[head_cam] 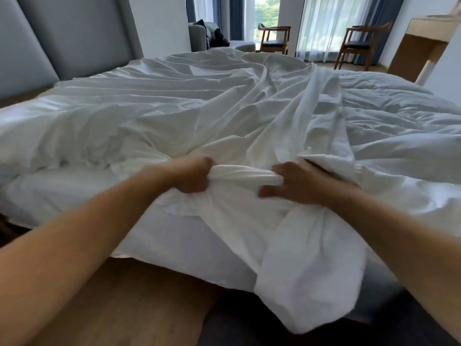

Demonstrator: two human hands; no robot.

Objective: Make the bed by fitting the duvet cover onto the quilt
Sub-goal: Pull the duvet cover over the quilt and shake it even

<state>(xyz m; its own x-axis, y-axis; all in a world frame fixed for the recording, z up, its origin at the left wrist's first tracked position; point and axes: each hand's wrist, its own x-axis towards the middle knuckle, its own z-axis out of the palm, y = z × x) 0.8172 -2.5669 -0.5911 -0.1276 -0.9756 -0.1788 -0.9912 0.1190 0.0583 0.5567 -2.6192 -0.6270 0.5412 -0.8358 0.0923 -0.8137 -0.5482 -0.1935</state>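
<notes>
A white duvet cover point(199, 108) lies wrinkled across the left and middle of the bed. The thicker white quilt point(399, 126) shows uncovered on the right side. At the bed's near edge a bunched roll of the cover's edge point(244, 174) stretches between my hands. My left hand point(192, 176) grips its left end in a fist. My right hand point(294, 183) grips the right end, fingers curled into the fabric. More white fabric point(306, 283) hangs over the mattress edge toward the floor.
A grey padded headboard point(62, 41) stands at the left. Two wooden chairs point(274, 38) point(359, 46) stand by curtained windows at the back. A wooden desk point(419, 46) is at the right. Wood floor point(112, 308) lies below the bed edge.
</notes>
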